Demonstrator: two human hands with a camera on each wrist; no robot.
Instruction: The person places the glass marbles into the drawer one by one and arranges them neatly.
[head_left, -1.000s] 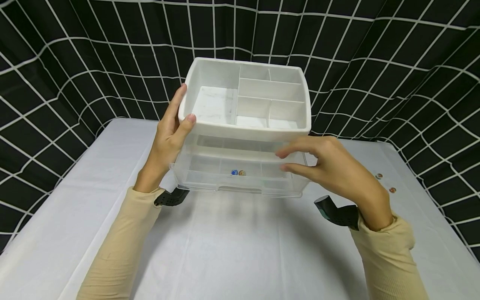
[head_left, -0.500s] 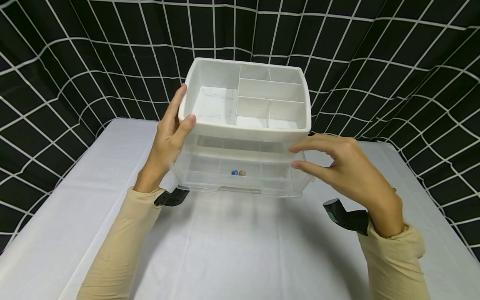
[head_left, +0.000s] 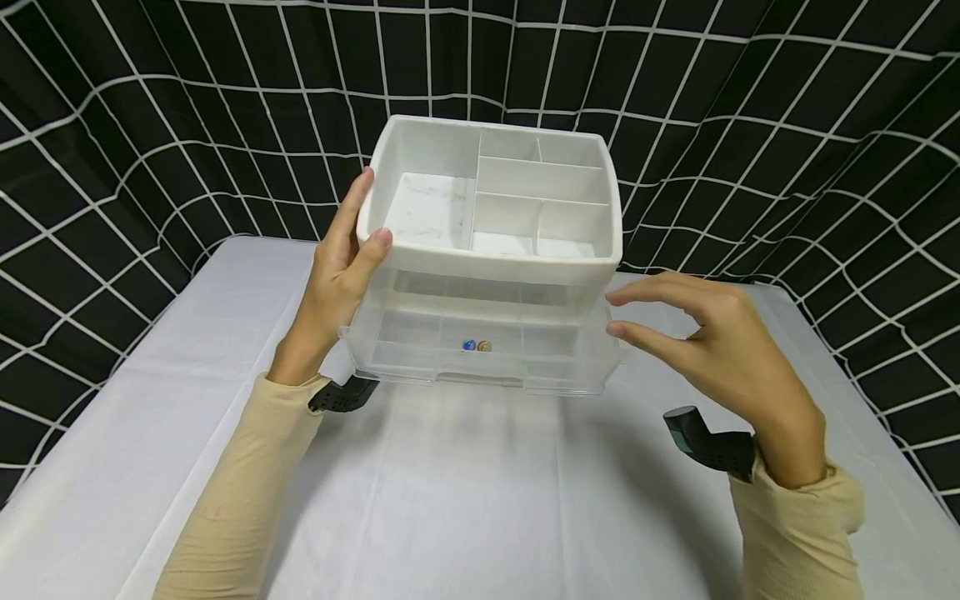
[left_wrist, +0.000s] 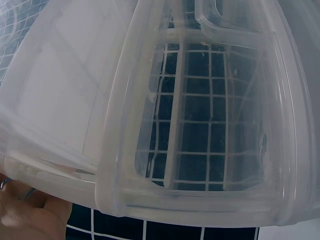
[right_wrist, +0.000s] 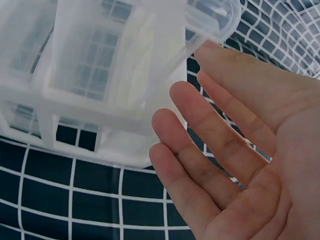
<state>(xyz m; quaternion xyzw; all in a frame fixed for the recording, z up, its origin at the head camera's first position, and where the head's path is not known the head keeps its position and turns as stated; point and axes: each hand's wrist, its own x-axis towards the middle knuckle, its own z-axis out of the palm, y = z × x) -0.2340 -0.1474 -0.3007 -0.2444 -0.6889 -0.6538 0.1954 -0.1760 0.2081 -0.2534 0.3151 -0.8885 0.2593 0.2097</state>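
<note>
A white desktop organizer (head_left: 495, 268) with a compartmented top stands centrally in the head view. Its clear lower drawer (head_left: 405, 360) is pulled out toward me. Inside lie a small blue round piece (head_left: 468, 345) and a brownish one (head_left: 484, 346), side by side. My left hand (head_left: 337, 271) grips the organizer's upper left side, thumb on the front rim and fingers along the side. Beside the drawer's right side is my right hand (head_left: 705, 337), thumb and fingers apart, holding nothing. In the right wrist view its relaxed fingers (right_wrist: 192, 120) are near the organizer's side.
White cloth covers the table (head_left: 465, 500). A black curtain with a white grid (head_left: 300, 100) surrounds the back and sides. Something small and yellowish (head_left: 692, 336) shows past the right hand, mostly hidden.
My right hand has moved right, from in front of the drawer to beside it. It now covers the small round pieces seen earlier on the right of the table. The left hand and organizer stay still.
</note>
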